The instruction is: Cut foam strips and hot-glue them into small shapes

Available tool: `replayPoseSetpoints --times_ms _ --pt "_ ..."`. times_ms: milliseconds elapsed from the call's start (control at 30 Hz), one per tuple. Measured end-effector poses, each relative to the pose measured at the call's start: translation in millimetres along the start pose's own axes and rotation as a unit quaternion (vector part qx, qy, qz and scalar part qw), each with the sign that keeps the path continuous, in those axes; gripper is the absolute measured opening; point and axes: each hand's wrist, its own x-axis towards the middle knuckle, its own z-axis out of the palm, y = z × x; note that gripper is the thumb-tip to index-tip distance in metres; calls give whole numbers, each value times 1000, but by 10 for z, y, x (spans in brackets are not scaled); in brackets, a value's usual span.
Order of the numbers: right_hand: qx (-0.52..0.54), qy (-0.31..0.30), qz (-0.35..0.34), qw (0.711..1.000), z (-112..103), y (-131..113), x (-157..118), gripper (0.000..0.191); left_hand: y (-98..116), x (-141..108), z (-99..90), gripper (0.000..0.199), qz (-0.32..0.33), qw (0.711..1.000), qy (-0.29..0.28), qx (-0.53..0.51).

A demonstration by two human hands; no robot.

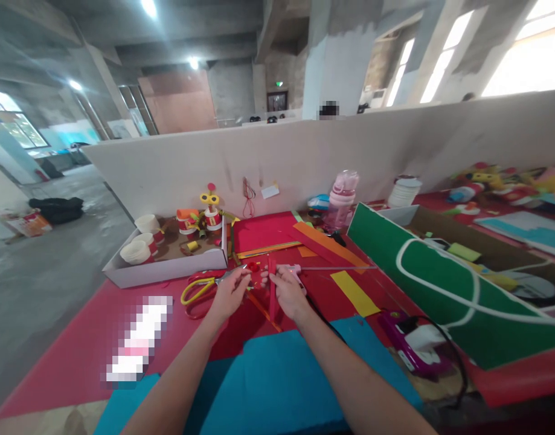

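Note:
My right hand (290,294) is closed round a narrow red strip (272,302), which stands roughly upright between the fingers. To its left, my left hand (232,294) has thumb and fingertips pressed together; what they hold, if anything, is too small to make out. A small red ring-like piece (253,266) lies just beyond the fingertips. Beside my left hand rest scissors with yellow handles (198,292). Behind my right hand is a pink glue gun (295,269) with a long thin stick (336,267) reaching right. An orange strip (264,312) lies below the hands.
A shallow box (168,273) of paper cups and small figures stands left. Right are a green-sided box (422,290) with a white cable, a purple power strip (410,347) and a yellow strip (355,293). Blue sheets (277,380) lie in front; a pink bottle (342,202) stands behind.

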Motion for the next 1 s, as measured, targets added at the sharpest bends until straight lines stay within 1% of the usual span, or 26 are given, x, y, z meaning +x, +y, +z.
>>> replayPoseSetpoints --times_ms 33,67,100,133,167,200,233,267,333,400,533,600,700,833,933,1000 --pt "13 -8 -1 1000 6 -3 3 30 -16 -11 38 33 -23 998 -4 -60" --pt "26 -13 -3 1000 10 -5 7 31 -30 -18 60 35 -34 995 -6 -90" --pt "36 -13 -3 999 11 -4 12 31 -40 -12 62 34 -29 996 6 -87" --pt "43 -9 -2 999 10 -1 16 31 -47 10 44 31 -7 998 24 -52" --pt "45 -2 0 999 6 4 20 31 -51 49 8 27 22 999 43 10" --pt "43 5 4 999 -1 10 24 31 -53 103 -41 23 51 993 52 92" --pt "35 11 7 999 -9 17 27 30 -55 166 -96 20 75 979 46 186" --pt "22 14 8 1000 -17 24 29 29 -59 230 -152 20 87 958 30 272" --pt "-11 17 3 1000 -34 34 30 27 -79 331 -246 21 73 916 16 394" --pt "-37 18 -5 999 -47 40 30 25 -123 370 -294 22 42 890 19 454" --pt "-39 22 5 999 -55 51 31 24 -222 315 -259 19 -13 867 29 498" --pt "-32 26 20 999 -57 59 34 25 -236 280 -219 21 -24 858 39 511" --pt "-31 35 35 998 -69 70 45 26 -209 236 -194 21 -20 853 41 520" --pt "-32 54 46 997 -95 80 65 27 -182 138 -249 23 15 859 17 511" --pt "-19 64 58 996 -104 85 73 25 -194 87 -295 24 27 866 -29 498" --pt "-12 65 64 996 -104 85 72 24 -199 97 -305 24 25 867 -53 495"
